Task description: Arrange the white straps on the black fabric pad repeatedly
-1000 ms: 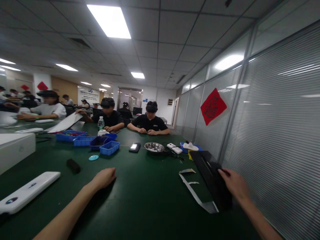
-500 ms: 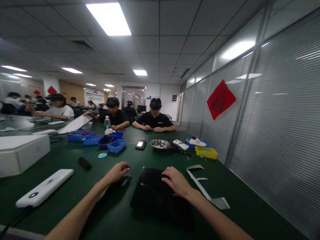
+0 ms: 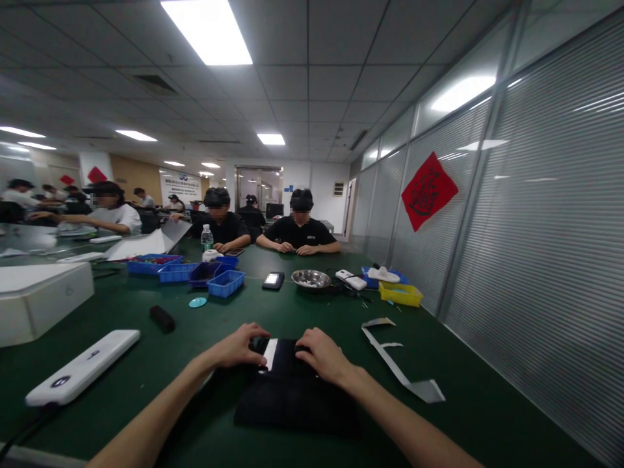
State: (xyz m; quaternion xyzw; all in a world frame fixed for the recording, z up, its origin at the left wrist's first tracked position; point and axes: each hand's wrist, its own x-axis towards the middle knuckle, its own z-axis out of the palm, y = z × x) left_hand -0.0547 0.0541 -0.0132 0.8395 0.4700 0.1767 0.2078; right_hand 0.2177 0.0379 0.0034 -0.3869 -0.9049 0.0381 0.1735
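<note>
A flat, dark black piece [image 3: 297, 403] lies on the green table in front of me; I cannot tell whether it is a bag or a sheet. Its far part looks raised or bent, and a bright white strip [image 3: 271, 354] shows there. My left hand [image 3: 244, 346] is at the far left edge, with thumb and fingers closed round it beside the strip. On the far right part, my right hand [image 3: 322, 356] has its curled fingers and thumb gripping the black material. The palms hide some of the edges.
Right of the black piece lies a torn whitish strip [image 3: 397, 367]. A white power bank [image 3: 85, 367], a black block [image 3: 162, 318] and a white box [image 3: 43, 302] are on the left. Farther off stand blue trays [image 3: 226, 284], a metal bowl [image 3: 311, 279] and a yellow tray [image 3: 400, 294]. Co-workers sit opposite.
My left hand has moved right from above the bare table onto the black piece's edge. The black piece has shifted slightly left, and a white strip now shows.
</note>
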